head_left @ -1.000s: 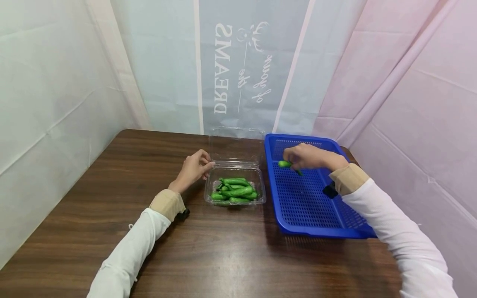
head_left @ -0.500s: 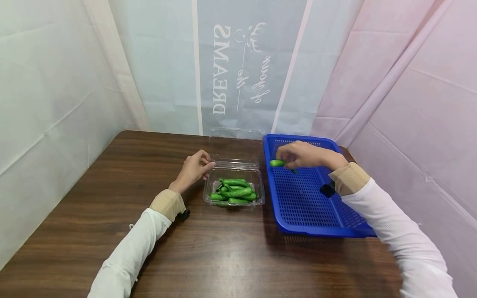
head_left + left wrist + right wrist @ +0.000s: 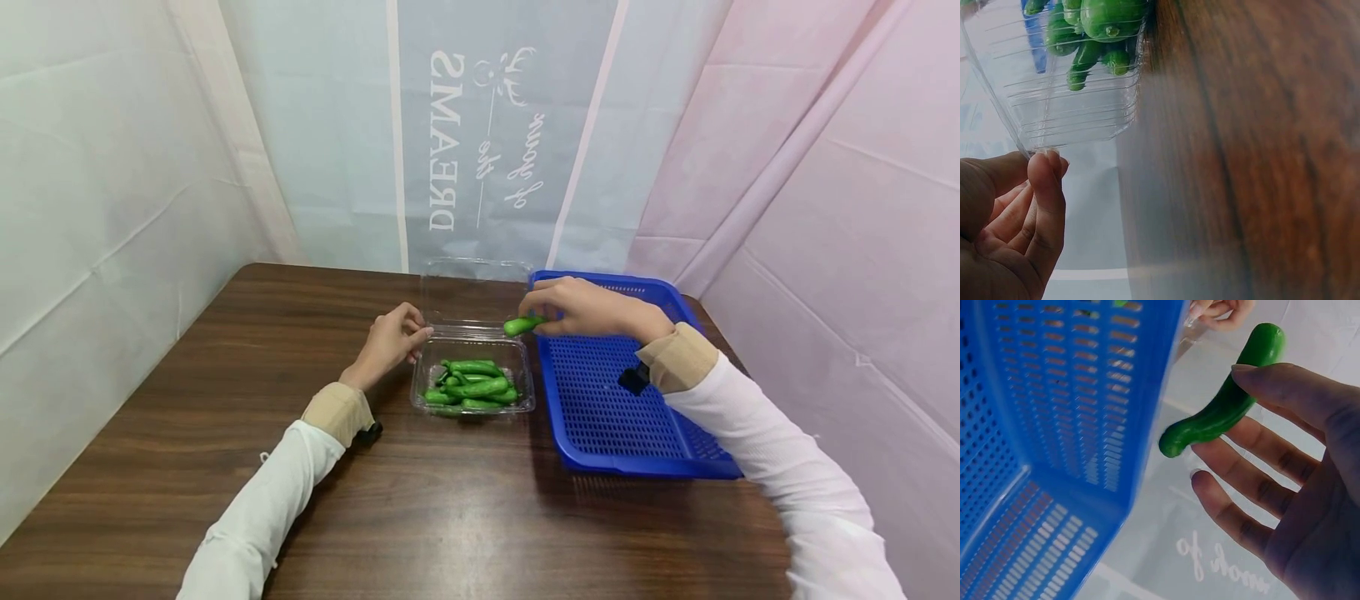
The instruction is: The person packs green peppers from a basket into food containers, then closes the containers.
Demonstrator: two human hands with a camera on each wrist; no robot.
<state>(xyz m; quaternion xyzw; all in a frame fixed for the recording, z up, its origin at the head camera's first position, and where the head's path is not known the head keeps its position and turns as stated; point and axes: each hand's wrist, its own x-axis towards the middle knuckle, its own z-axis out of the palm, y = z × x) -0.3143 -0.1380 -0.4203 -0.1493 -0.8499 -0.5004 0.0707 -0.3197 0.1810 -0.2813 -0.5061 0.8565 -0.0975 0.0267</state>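
In the head view my right hand (image 3: 581,308) holds a small green cucumber (image 3: 522,326) above the right back corner of a clear plastic clamshell box (image 3: 527,354). The right wrist view shows the curved cucumber (image 3: 1222,412) pinched between thumb and fingers. My left hand (image 3: 390,337) pinches the box's left edge near the hinge; the left wrist view shows thumb and fingertips on the rim of the box (image 3: 1079,115). Several cucumbers (image 3: 480,386) lie inside the box, whose lid (image 3: 476,287) stands raised at the back.
To the right of the box stands a blue perforated plastic basket (image 3: 622,417), its left rim close to the box. Both are on a dark wooden table (image 3: 420,508). Printed cloth (image 3: 480,125) hangs behind the table, with pale sheets at both sides.
My right hand has carried the cucumber left, from over the blue basket to over the corner of the clear box. The left hand stays at the box edge.
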